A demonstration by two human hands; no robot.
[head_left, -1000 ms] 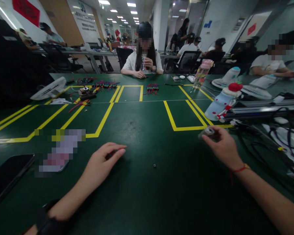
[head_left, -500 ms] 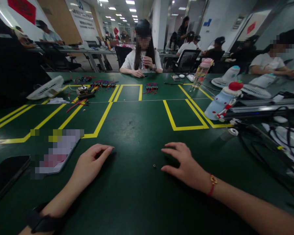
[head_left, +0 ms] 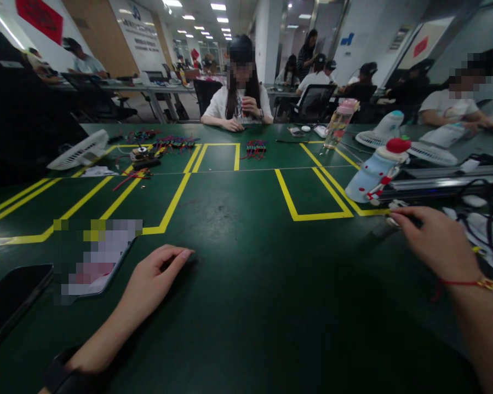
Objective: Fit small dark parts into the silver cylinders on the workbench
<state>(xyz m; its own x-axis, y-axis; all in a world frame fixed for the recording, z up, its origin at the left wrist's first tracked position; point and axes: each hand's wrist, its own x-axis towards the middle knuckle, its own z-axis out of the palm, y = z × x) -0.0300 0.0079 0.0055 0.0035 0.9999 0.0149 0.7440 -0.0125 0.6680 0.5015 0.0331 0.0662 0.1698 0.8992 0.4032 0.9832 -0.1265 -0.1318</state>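
grip of the right hand [head_left: 439, 243] closed, tips of thumb and forefinger together, right at the mouth of a small clear container [head_left: 382, 230] and hiding part of its pale rim; cannot tell whether touching that rim, nor whether pinching anything between the tips. container on the green counter [head_left: 246, 306], toward the right, just beside a line of yellow tape [head_left: 324, 217]. around the right wrist, a red cord bracelet [head_left: 462, 283] with a gold-coloured piece. grip of the left hand [head_left: 154, 271] drawn together too, thumb against forefinger, low at the counter and well apart from the container; on that wrist, a black band [head_left: 72, 373]. near the left hand, a pale flat thing [head_left: 104, 268], largely blurred; farther left, a dark phone [head_left: 16, 298], face up. just beyond the right hand, a light blue bottle [head_left: 365, 178] with a red top, next to metal rails [head_left: 439, 185]; to the right, tangled cables [head_left: 487, 224]. farther back, a pink-lidded clear bottle [head_left: 340, 126] near two white fans [head_left: 380, 137]. back left, another white fan [head_left: 80, 150] beside bundles of coloured wires [head_left: 175, 142]. across the counter, a seated person [head_left: 233, 98] in white shirt and dark cap, holding something too small to tell.
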